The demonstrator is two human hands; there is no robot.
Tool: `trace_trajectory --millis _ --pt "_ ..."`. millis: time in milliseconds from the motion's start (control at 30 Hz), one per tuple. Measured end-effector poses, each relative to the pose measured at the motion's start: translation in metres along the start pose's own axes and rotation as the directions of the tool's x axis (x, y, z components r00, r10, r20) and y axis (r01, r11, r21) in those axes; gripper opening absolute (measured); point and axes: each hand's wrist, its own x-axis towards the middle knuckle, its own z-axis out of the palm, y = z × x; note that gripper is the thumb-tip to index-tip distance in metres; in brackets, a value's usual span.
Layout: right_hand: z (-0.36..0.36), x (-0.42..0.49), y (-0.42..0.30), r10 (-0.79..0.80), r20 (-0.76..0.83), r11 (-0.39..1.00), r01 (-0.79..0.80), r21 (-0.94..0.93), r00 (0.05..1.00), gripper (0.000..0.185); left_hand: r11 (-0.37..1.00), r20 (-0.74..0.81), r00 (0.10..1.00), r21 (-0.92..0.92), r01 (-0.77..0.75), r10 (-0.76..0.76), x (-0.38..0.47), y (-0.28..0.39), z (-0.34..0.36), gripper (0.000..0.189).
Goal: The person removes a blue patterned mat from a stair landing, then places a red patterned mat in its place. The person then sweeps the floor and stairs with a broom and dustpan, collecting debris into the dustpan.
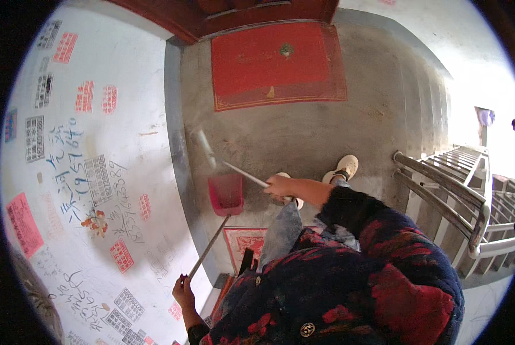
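Observation:
With my left hand (pixel 184 293) I hold the top of a long dustpan handle (pixel 208 248). It slants down to a pink-red plastic dustpan (pixel 226 202) on the concrete floor, close to the left wall. My right hand (pixel 279 187) grips a pale broom handle (pixel 244 174) that points left. Beyond its far end is a whitish, motion-blurred broom head (pixel 207 148), just past the dustpan's open front edge. Whether the bristles touch the floor cannot be made out. What lies inside the dustpan is unclear.
A red doormat (pixel 266 64) lies before a dark red door (pixel 249 10). Another patterned mat (pixel 244 243) is partly hidden by my leg. On the right, metal railings (pixel 438 181) border stairs (pixel 426 108). The white wall (pixel 132 86) bears stamps and handwriting.

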Motion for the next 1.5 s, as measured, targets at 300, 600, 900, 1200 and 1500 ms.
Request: trace_trajectory --millis 300,600,900,1200,1500 --pt "-0.011 0.029 0.019 0.214 -0.001 0.926 -0.202 0.320 0.977 0.030 0.983 0.034 0.991 -0.127 0.136 -0.133 -0.007 -0.088 -0.013 0.022" --pt "-0.065 -0.262 0.033 0.593 -0.400 0.790 -0.408 0.457 0.699 0.032 0.949 0.030 0.988 -0.276 0.154 -0.151 0.018 -0.109 -0.012 0.023" --pt "-0.016 -0.120 -0.028 0.202 -0.170 0.911 -0.122 0.394 0.964 0.046 0.905 0.013 0.988 -0.398 0.148 -0.156 0.027 -0.127 0.002 0.022" --pt "-0.030 0.014 -0.017 0.172 -0.038 0.795 -0.116 0.596 0.984 0.032 0.974 0.035 0.999 -0.220 0.047 -0.040 0.043 -0.109 -0.027 0.020" --pt "-0.064 -0.234 0.018 0.522 -0.327 0.764 -0.262 0.589 0.788 0.034 0.855 -0.053 0.966 -0.479 0.198 -0.253 0.021 -0.132 -0.025 0.026"
